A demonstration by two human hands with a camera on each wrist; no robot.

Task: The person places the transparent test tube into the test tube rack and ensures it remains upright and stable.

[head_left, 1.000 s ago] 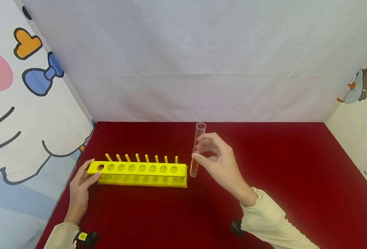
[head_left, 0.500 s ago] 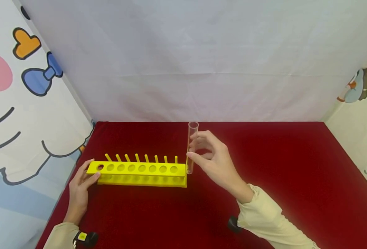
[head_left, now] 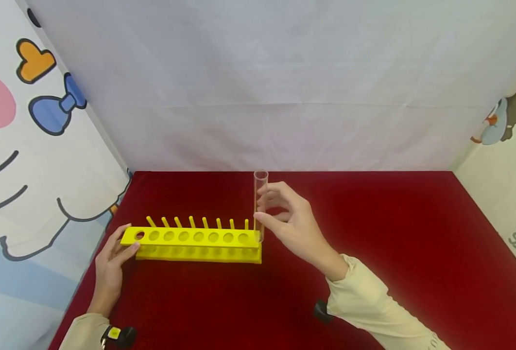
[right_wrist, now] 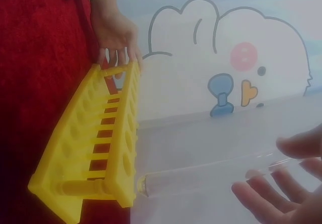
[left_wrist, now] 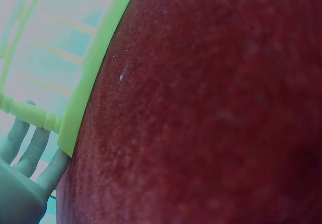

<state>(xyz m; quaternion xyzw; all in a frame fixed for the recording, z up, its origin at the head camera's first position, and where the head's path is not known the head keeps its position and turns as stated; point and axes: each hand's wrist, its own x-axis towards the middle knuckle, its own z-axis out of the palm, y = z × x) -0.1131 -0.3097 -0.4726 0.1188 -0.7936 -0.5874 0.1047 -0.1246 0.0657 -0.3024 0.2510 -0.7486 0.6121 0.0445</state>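
Observation:
A yellow test tube rack [head_left: 175, 242] lies lengthwise on the red cloth, with a row of holes along its upper bar and upright pegs behind. My left hand [head_left: 110, 267] grips the rack's left end, thumb in front. Between the thumb and fingers of my right hand [head_left: 294, 224] is a clear glass test tube [head_left: 261, 180], held nearly upright. The tube's rounded bottom overlaps the rack's right end in the head view. In the right wrist view the tube [right_wrist: 193, 181] hovers close over the upper bar near its end hole; whether they touch, I cannot tell.
Red cloth [head_left: 380, 233] covers the table. A pale curtain [head_left: 284, 97] rises at the table's far edge, and printed cartoon panels stand at the left [head_left: 43, 184] and right [head_left: 498, 165]. Dark devices are strapped at both wrists.
My right hand has carried the test tube leftward, from beside the rack to over its right end. The left hand and the rack have stayed almost in place.

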